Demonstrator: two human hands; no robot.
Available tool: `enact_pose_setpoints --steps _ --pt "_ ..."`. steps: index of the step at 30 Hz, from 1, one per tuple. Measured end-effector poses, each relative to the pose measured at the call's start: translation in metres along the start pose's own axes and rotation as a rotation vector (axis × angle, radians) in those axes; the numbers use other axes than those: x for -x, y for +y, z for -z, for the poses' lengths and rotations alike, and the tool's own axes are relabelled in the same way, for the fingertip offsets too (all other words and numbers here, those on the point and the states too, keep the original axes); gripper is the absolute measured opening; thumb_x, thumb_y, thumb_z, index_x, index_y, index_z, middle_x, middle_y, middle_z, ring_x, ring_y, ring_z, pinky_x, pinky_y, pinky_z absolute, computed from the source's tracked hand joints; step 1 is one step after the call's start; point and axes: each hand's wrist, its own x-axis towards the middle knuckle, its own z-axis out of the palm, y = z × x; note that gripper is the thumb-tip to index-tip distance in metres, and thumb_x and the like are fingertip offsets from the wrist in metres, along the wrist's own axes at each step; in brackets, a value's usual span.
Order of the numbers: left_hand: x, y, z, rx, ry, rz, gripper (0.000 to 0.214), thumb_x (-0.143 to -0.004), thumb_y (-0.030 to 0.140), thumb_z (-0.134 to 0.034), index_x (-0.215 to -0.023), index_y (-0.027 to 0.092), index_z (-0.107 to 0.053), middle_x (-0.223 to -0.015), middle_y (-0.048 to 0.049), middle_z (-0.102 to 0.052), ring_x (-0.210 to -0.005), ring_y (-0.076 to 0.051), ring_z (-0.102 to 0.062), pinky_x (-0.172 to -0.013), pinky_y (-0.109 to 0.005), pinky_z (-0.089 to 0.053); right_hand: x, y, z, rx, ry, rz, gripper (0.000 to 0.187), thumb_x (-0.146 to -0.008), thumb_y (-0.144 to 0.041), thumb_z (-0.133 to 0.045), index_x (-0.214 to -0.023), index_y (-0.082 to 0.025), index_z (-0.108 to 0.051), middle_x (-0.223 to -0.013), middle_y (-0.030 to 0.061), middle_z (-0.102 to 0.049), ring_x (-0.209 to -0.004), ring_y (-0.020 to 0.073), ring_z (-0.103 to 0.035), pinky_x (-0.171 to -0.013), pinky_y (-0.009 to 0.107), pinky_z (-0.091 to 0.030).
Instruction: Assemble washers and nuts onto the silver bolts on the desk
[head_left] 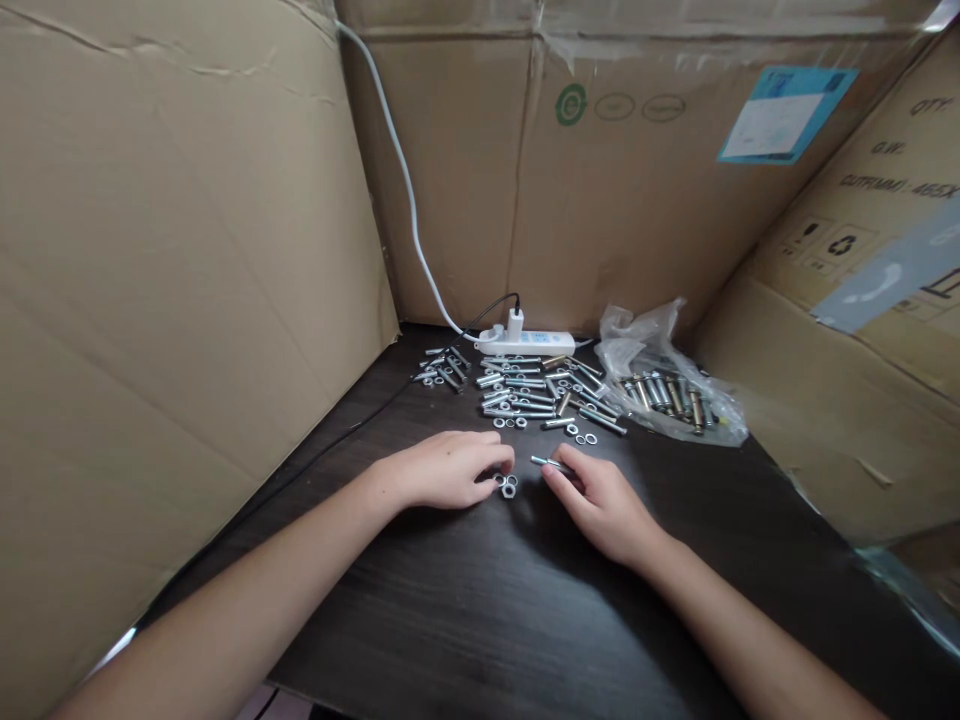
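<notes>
My right hand (596, 495) pinches a slim silver bolt (541, 461) between thumb and fingers, its tip pointing left. To its left, my left hand (461, 470) rests low over the table with curved fingers, thumb and index finger apart. Just by those fingertips lie a hex nut (509, 491) and two washers (512, 481). One washer is close under the left fingers; whether they touch it I cannot tell. Beyond both hands spreads a group of metal sleeves, bolts, nuts and washers (525, 383), laid roughly in rows.
A smaller pile of bolts and washers (450, 372) lies at back left. At back right, a clear plastic bag (720, 425) holds more anchor bolts. A white power strip (536, 343) with cables stands behind. Cardboard walls (465, 180) enclose the dark table (450, 610).
</notes>
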Motion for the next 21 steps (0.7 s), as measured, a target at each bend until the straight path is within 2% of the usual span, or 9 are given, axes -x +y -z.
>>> enact_pose_setpoints --steps 8,16,21 --pt "-0.0002 0.0035 0.0006 0.031 -0.003 0.062 0.009 -0.082 0.024 -0.051 -0.09 0.021 -0.049 -0.088 -0.0001 -0.058 -0.075 -0.015 -0.053 -0.066 -0.024 -0.038 0.0003 -0.0015 0.0 0.01 -0.017 -0.006 0.03 -0.092 -0.041 -0.038 -0.073 -0.02 -0.047 -0.061 -0.0021 -0.051 -0.057 0.0133 -0.047 -0.055 0.024 -0.031" --pt "-0.001 0.0054 0.0033 0.056 -0.034 0.067 0.003 -0.084 0.022 -0.048 -0.085 0.02 -0.047 -0.084 0.0003 -0.058 -0.074 -0.014 -0.052 -0.063 -0.024 -0.037 -0.0004 -0.0014 0.0001 0.015 -0.034 -0.017 0.031 -0.092 -0.042 -0.037 -0.073 -0.02 -0.047 -0.06 -0.0024 -0.05 -0.056 0.0132 -0.046 -0.056 0.024 -0.031" --pt "-0.0017 0.0021 -0.0012 0.038 0.003 0.066 0.004 -0.087 0.023 -0.045 -0.087 0.02 -0.047 -0.086 -0.0006 -0.059 -0.076 -0.015 -0.053 -0.065 -0.025 -0.038 -0.0002 -0.0007 0.0 0.015 -0.037 -0.022 0.03 -0.092 -0.042 -0.038 -0.073 -0.02 -0.047 -0.061 -0.0022 -0.051 -0.057 0.0131 -0.047 -0.056 0.024 -0.032"
